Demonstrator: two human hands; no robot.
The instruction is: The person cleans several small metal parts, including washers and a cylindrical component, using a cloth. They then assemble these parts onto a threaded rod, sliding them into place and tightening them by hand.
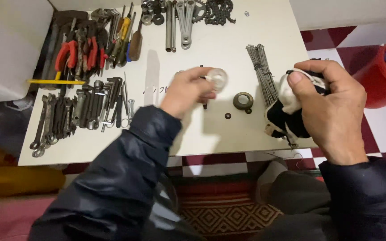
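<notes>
My left hand (pixel 188 91) is over the middle of the white table (pixel 228 49) and grips a small shiny round metal part (pixel 217 79) with a dark axle below it. My right hand (pixel 331 111) is at the table's right edge, closed on a crumpled white and black rag (pixel 284 111). Between the hands lie a dark metal ring (pixel 243 100), a small washer (pixel 228 116) and a small nut. Both arms wear dark jacket sleeves.
A bundle of thin spokes (pixel 262 71) lies beside the rag. Wrenches and hex keys (pixel 81 109) cover the left side, with red-handled pliers (pixel 74 51) behind them. Crank arms, sockets and a chain (pixel 217 11) sit at the far edge. A red bucket (pixel 383 76) stands at right.
</notes>
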